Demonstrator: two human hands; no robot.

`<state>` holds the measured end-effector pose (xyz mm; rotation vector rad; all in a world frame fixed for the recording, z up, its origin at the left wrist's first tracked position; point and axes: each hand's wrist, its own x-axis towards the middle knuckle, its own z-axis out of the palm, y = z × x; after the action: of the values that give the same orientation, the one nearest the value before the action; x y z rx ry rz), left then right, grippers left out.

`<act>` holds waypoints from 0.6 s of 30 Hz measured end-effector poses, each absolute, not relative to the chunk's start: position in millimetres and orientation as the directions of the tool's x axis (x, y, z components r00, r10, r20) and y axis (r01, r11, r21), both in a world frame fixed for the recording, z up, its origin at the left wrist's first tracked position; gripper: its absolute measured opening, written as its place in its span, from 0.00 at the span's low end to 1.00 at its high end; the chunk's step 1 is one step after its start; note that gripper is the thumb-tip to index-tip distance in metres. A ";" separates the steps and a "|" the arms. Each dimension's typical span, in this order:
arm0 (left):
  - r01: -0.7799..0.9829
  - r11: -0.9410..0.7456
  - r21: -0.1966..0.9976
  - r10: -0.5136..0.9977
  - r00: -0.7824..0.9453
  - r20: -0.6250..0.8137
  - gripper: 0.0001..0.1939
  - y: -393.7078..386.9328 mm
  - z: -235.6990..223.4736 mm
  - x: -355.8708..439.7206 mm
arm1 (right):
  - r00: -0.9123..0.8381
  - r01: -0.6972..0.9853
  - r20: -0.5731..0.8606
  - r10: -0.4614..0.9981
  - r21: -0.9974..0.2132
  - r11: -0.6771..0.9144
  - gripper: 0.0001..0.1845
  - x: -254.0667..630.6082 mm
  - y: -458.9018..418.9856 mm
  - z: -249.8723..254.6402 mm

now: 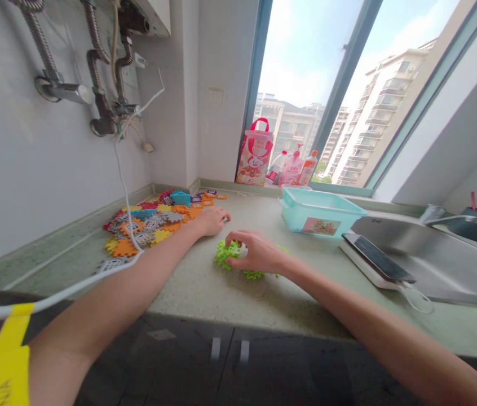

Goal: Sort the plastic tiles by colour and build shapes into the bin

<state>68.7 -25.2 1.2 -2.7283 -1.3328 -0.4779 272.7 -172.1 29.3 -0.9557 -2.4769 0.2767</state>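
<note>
My right hand (259,252) curves its thumb and fingers around a stack of lime-green toothed plastic building pieces (222,256) on the counter. More green pieces (254,274) lie beneath that hand, partly covered by it. My left hand (213,221) is low over the counter at the right edge of a heap of mixed interlocking plastic pieces (173,217), in orange, yellow, grey, blue, red and purple. Its fingers point right, loosely bent and apart, and nothing shows in them.
A turquoise plastic tub (323,211) stands behind my right hand. Right of it, a phone (376,256) lies on a white object beside the steel sink (441,259). A white cable (126,186) crosses the heap and my left forearm. Bottles (291,169) and a pink bag (255,155) line the windowsill.
</note>
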 end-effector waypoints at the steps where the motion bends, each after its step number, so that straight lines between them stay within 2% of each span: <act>1: 0.782 -0.619 0.078 0.762 0.573 0.303 0.21 -26.3 1.9 68.9 | -0.655 0.605 0.331 0.679 -0.309 0.734 0.17 269.8 -176.2 29.7; 4: 0.781 -0.618 0.090 0.763 0.569 0.308 0.20 -28.1 2.5 68.9 | -0.657 0.648 0.292 0.696 -0.254 0.718 0.18 263.5 -183.7 29.3; 9: 0.766 -0.638 0.083 0.743 0.583 0.329 0.20 -24.7 -0.5 67.6 | -0.629 0.674 0.279 0.726 -0.270 0.688 0.19 261.5 -183.2 27.9; 12: 0.765 -0.640 0.079 0.739 0.583 0.336 0.20 -21.2 -2.3 66.4 | -0.648 0.632 0.280 0.708 -0.321 0.705 0.19 275.5 -178.9 35.4; 14: 0.760 -0.645 0.082 0.736 0.588 0.336 0.20 -19.5 -3.2 65.6 | -0.676 0.582 0.250 0.694 -0.396 0.710 0.19 292.0 -176.5 44.5; 16: 0.756 -0.649 0.086 0.734 0.592 0.332 0.20 -18.5 -3.9 64.8 | -0.709 0.547 0.174 0.683 -0.476 0.689 0.19 309.0 -175.6 53.9; 18: 0.753 -0.652 0.091 0.733 0.596 0.328 0.21 -17.9 -4.4 64.3 | -0.745 0.542 0.085 0.661 -0.501 0.675 0.19 320.8 -176.1 60.9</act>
<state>64.3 -17.9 -4.4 -2.7547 -1.2838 -0.5266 320.8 -176.1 60.9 -0.9645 -2.6311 0.6642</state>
